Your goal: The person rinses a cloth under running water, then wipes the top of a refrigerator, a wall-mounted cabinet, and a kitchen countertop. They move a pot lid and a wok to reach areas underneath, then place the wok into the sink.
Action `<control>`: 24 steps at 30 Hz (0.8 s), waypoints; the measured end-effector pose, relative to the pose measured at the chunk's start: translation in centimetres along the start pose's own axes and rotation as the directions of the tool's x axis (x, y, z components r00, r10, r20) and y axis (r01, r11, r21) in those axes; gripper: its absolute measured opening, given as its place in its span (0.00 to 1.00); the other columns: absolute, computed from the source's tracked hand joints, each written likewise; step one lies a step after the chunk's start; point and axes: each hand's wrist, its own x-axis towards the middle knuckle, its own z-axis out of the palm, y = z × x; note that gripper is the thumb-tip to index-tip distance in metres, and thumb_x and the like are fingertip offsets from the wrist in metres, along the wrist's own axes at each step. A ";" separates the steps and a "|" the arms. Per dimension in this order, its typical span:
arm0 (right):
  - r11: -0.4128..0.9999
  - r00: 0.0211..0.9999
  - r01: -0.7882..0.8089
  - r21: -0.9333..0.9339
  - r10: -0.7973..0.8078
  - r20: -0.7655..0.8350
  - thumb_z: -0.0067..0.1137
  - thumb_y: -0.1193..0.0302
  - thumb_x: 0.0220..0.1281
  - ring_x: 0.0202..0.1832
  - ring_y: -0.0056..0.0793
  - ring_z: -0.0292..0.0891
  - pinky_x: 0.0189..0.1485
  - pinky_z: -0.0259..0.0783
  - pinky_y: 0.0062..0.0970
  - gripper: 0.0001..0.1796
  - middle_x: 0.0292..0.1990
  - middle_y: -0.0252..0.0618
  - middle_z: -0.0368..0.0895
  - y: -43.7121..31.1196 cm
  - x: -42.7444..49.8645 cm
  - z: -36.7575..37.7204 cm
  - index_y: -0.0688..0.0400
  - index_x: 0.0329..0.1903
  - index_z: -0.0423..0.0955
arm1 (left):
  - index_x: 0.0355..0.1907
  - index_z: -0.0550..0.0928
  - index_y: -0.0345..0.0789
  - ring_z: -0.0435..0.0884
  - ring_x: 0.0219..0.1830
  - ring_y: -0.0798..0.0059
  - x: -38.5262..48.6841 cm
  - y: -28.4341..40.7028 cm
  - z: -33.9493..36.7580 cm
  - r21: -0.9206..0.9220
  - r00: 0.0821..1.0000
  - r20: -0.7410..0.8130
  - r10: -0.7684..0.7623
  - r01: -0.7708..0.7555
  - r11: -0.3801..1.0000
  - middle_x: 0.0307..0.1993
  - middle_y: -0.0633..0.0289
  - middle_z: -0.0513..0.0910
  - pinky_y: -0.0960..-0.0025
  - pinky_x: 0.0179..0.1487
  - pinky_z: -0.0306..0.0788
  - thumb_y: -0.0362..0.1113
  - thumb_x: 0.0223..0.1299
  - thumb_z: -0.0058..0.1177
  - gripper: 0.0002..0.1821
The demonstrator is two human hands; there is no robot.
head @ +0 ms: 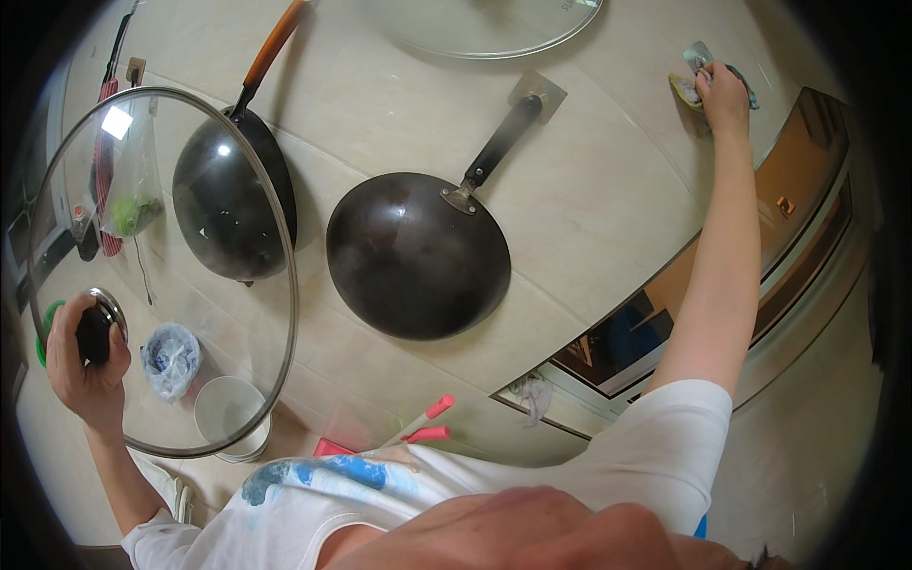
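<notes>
My left hand (89,356) grips the black knob of a large clear glass pan lid (293,285) with a metal rim. Through the lid show part of a dark wok (228,206) with an orange-brown handle and a bag with something green. My right hand (723,100) reaches up to the tiled wall, its fingers closed on a cloth (685,89) with yellow and blue-green edges, beside a clear adhesive hook (698,55). A second dark wok (417,256) with a black handle hangs from a hook plate (538,96) between my hands.
Another glass lid (491,35) is at the top edge. A lined bin (171,360) and a white bucket (231,413) stand low at left. Pink-tipped handles (438,407) rise before my shirt. A glossy framed panel (791,192) lies behind my right arm, near a hanging rag (534,399).
</notes>
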 end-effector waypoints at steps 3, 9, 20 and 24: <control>0.998 0.999 0.040 -0.043 -0.040 -0.002 0.56 0.67 0.60 0.43 0.51 0.78 0.47 0.72 0.43 0.11 0.38 0.51 0.83 0.0 0.3 -0.4 0.61 0.41 0.77 | 0.46 0.79 0.31 0.80 0.39 0.61 -0.1 -0.1 0.0 0.006 1.000 0.003 -0.007 0.007 1.000 0.38 0.56 0.81 0.67 0.48 0.71 0.38 0.55 0.64 0.19; 0.987 0.997 0.078 -0.138 -0.077 0.015 0.52 0.67 0.61 0.45 0.51 0.77 0.48 0.72 0.45 0.12 0.40 0.49 0.83 0.8 1.2 0.2 0.58 0.42 0.79 | 0.46 0.78 0.30 0.80 0.38 0.61 -0.1 -0.4 0.1 -0.004 1.000 0.013 0.001 -0.001 1.000 0.37 0.55 0.81 0.67 0.47 0.71 0.39 0.55 0.63 0.19; 0.957 0.858 -0.245 0.156 0.139 0.495 0.54 0.64 0.62 0.42 0.38 0.80 0.47 0.73 0.34 0.15 0.41 0.44 0.85 7.1 5.9 1.5 0.56 0.47 0.82 | 0.46 0.78 0.31 0.79 0.39 0.61 -0.6 -0.3 0.0 0.050 1.000 -0.003 -0.002 0.003 0.999 0.37 0.56 0.81 0.67 0.47 0.71 0.39 0.55 0.63 0.19; 0.948 0.859 -0.306 0.092 0.233 0.457 0.53 0.63 0.62 0.41 0.37 0.80 0.47 0.73 0.35 0.16 0.40 0.43 0.85 8.2 6.5 2.4 0.57 0.47 0.82 | 0.46 0.79 0.31 0.80 0.40 0.62 -1.3 -0.7 0.0 0.050 0.999 0.004 -0.053 0.053 0.997 0.39 0.56 0.81 0.67 0.48 0.71 0.39 0.56 0.63 0.18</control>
